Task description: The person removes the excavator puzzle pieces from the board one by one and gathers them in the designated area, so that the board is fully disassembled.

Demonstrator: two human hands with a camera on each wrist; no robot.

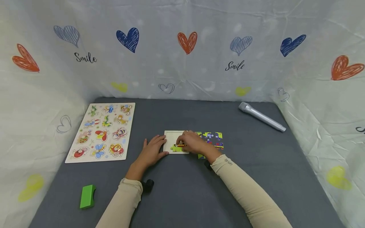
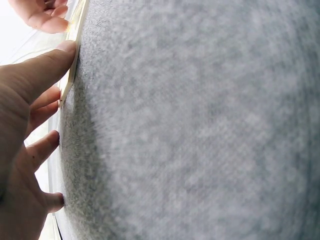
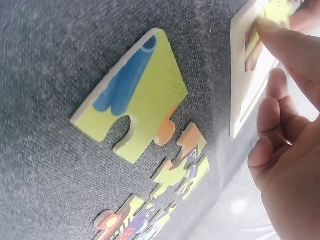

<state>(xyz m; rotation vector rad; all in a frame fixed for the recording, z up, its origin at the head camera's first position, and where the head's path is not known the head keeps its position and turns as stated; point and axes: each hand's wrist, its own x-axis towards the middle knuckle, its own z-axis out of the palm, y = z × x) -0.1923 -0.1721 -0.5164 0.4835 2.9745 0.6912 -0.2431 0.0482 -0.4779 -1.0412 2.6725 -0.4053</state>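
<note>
A shallow cream puzzle tray (image 1: 171, 135) lies mid-table with lime-green puzzle pieces (image 1: 174, 148) in its lower part. My left hand (image 1: 151, 152) rests at its left side, fingers spread; in the left wrist view the thumb (image 2: 55, 60) touches the tray's edge. Over the tray's right half, my right hand (image 1: 192, 142) pinches a puzzle piece (image 3: 254, 42) low against the tray, its ring and little fingers curled. My right hand hides part of the tray. Several loose puzzle pieces (image 1: 219, 135) lie right of the tray, among them a green one with a blue shape (image 3: 150, 75).
A white board with insect pictures (image 1: 99, 135) lies at the left. Nearer the front left sits a green block (image 1: 87, 197). A silver microphone (image 1: 262, 117) lies at the back right. A white sheet with hearts (image 1: 182, 69) encloses the grey table (image 1: 182, 190).
</note>
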